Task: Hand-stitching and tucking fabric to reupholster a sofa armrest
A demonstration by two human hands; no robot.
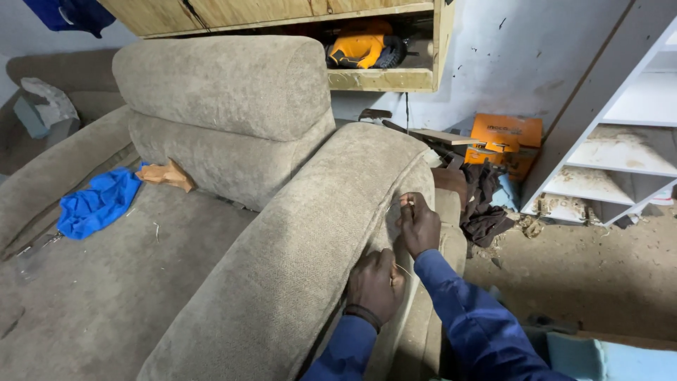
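Note:
A beige fabric sofa fills the view, and its right armrest (317, 233) runs down the middle. My left hand (375, 282) presses on the outer side of that armrest, fingers closed against the fabric. Just above it, my right hand (417, 224) pinches a thin needle or pin (407, 203) at the fabric seam on the armrest's edge. A fine thread seems to run between my two hands. Both arms wear blue sleeves.
A blue cloth (99, 201) and a tan scrap (168, 174) lie on the sofa seat. An orange power tool (361, 46) sits on a wooden shelf above. An orange box (504, 141), dark clothes (483, 204) and a white shelving unit (620, 152) stand on the dusty floor at right.

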